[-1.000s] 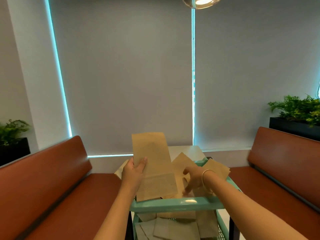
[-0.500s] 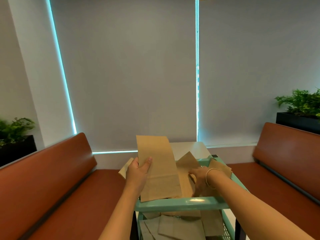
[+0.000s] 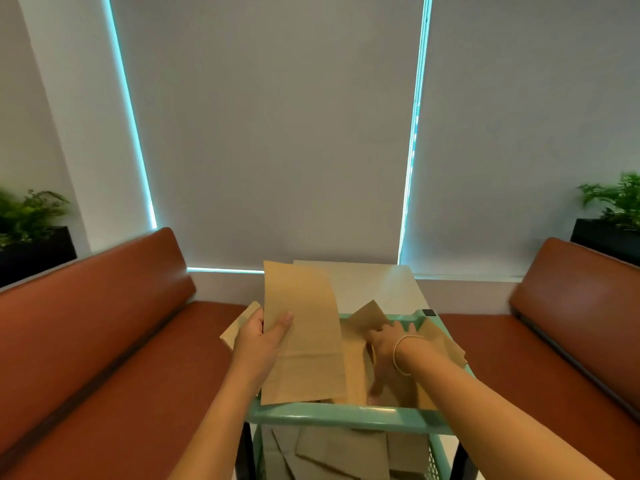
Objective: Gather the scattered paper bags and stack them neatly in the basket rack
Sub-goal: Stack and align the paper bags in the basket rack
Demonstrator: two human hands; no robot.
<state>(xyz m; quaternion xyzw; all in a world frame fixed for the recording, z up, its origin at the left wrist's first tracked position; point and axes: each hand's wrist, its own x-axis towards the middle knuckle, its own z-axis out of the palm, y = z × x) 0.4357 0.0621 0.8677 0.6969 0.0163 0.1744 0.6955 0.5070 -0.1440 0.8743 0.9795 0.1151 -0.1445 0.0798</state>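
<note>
So the basket rack (image 3: 346, 415) is sitting right in front, up against the near end of the table (image 3: 377, 289). Loose paper bags (image 3: 398, 393) are lying in its top tier, more bags (image 3: 339, 452) are lying in the tier below. The left hand (image 3: 259, 341) is holding one long bag (image 3: 304, 341) over the top tier's left side, the right hand (image 3: 388, 341) is reaching in on the right. Benches are running along both sides, a plant behind each.

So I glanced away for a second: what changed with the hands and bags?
The right hand reached deeper into the top basket, among the loose paper bags. The left hand still grips the tall flat paper bag, lowered slightly. The lower-tier bags are unchanged.
</note>
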